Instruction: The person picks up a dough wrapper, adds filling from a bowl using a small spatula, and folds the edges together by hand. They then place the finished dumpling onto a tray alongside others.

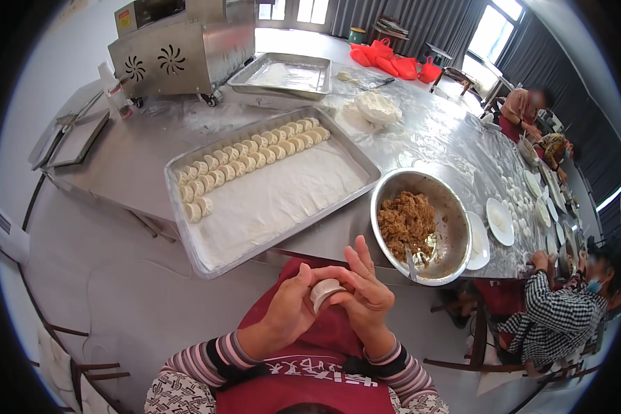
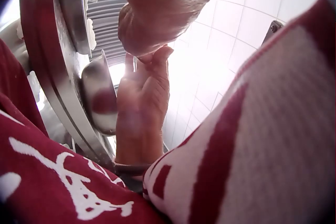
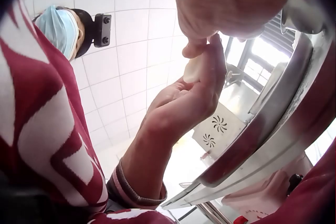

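Over the front of the red apron, my left hand [image 1: 290, 300] and right hand [image 1: 367, 300] meet around a small pale dumpling [image 1: 324, 292]. Fingers and thumbs of both hands pinch its edge. In the right wrist view the dumpling [image 3: 193, 70] shows as a pale patch by the left hand's [image 3: 181, 109] fingers; in the left wrist view the hands hide it. Ahead lies a large metal tray [image 1: 283, 238] lined with white cloth, with rows of folded dumplings [image 1: 245, 162] on its far and left side. Right of it, a steel bowl [image 1: 455, 241] holds brown filling [image 1: 408, 221] and a spoon [image 1: 411, 262].
White plates [image 1: 499, 222] and small dough pieces [image 1: 517, 196] lie right of the bowl. Behind are a flour heap [image 1: 377, 108], a second metal tray [image 1: 283, 74] and a steel machine [image 1: 183, 55]. A person in a checked shirt [image 1: 555, 310] sits at the right; others work farther back.
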Tool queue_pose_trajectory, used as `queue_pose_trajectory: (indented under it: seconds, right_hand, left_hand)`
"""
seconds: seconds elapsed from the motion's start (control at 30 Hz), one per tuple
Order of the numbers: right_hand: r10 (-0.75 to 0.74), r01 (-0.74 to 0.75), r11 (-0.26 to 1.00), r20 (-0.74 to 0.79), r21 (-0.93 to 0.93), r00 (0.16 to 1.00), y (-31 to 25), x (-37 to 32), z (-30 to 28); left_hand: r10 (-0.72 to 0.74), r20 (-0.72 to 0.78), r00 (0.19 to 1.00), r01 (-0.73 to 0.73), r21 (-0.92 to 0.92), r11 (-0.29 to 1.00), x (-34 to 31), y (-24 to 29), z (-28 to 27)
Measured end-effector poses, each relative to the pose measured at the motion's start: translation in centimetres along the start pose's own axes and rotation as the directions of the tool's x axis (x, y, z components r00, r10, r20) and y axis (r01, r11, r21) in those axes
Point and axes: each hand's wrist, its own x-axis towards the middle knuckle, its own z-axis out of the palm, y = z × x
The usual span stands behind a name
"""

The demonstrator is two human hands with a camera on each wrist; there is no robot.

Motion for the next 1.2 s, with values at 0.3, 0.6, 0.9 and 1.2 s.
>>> queue_pose_trajectory:
  seconds: [0.3,0.6,0.9,1.2]
  right_hand:
    - [-0.059,0.059,0.988,0.008,-0.141,0.998,0.7,0.6,1.9]
    - [-0.212,0.602,0.705,0.698,-0.375,0.684,-1.5,8.0,8.1]
    - [0.029,0.6,0.713,0.871,-0.361,0.49,0.1,15.1,15.3]
    - [0.519,-0.232,0.801,0.446,-0.552,0.729,12.7,17.0,21.7]
  left_hand:
    - [0.104,0.025,0.994,-0.099,-0.143,0.985,-0.4,0.6,-1.3]
    - [0.259,-0.051,0.965,-0.262,-0.294,0.919,-1.4,4.9,-5.9]
    - [0.183,-0.203,0.962,-0.239,-0.301,0.923,-2.7,10.9,-8.3]
    - [0.23,-0.231,0.945,-0.264,-0.13,0.956,-3.8,9.4,-10.5]
